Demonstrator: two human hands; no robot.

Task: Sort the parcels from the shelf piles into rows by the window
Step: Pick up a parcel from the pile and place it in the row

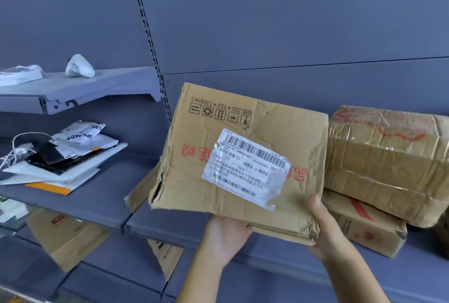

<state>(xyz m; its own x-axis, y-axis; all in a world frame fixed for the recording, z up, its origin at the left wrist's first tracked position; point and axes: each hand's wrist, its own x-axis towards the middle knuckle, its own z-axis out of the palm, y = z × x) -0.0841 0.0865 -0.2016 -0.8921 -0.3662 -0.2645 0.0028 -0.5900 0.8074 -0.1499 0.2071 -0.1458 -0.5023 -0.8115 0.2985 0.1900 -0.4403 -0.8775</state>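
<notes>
I hold a battered brown cardboard box (243, 132) in front of the blue shelving, tilted, its white shipping label and barcodes facing me. My left hand (224, 237) supports it from below, fingers hidden under the bottom edge. At the box's lower right corner my right hand (326, 227) grips it, thumb on the front face. On the shelf to the right sits a tape-wrapped brown parcel (388, 159), stacked on a flatter carton (366, 227) with red print.
A pile of white and orange mailer bags (63, 156) with a white cable lies on the left shelf (97, 195). Higher up, a small shelf carries a white wrapped item (79, 65). More cardboard boxes (65, 232) sit on the lower shelf level.
</notes>
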